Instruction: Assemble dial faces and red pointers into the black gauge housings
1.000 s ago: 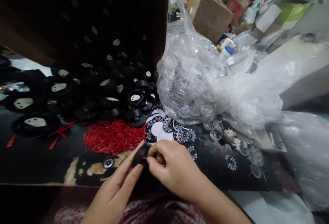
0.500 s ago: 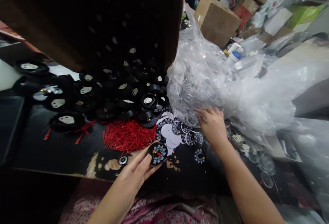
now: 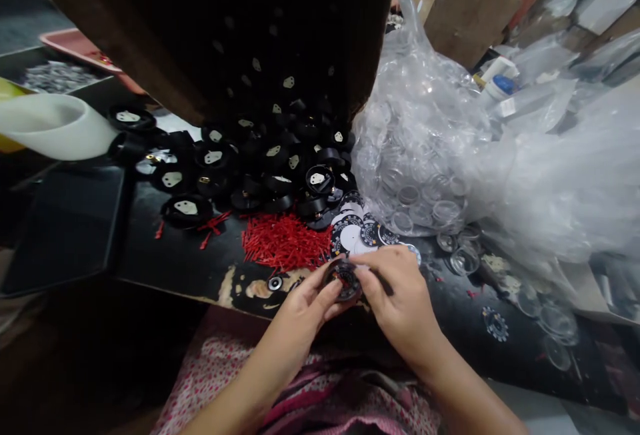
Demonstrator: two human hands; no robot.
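My left hand (image 3: 311,298) is closed around the side of a round black gauge (image 3: 344,283) with a printed dial and a red pointer, its thumb at the dial. From the right, my right hand (image 3: 400,288) closes its fingers at the gauge's rim. A glossy clear plastic cover appears to lie over the dial there, partly hidden by the fingers. Behind the hands are overlapping dial discs (image 3: 353,232), some white side up, and a heap of red pointers (image 3: 285,242). A clear bag (image 3: 405,168) of round clear covers lies beyond my right hand.
Black gauge housings (image 3: 187,210) pile up at the back left, spilling from a large dark box (image 3: 280,15). A small ring (image 3: 275,283) lies near the table's front edge. Loose clear covers (image 3: 465,260) and a single dial disc (image 3: 495,324) lie to the right.
My right hand has come from the bag of clear covers to the gauge in my left hand. The view has shifted left, and the single dial disc now lies farther right on the table.
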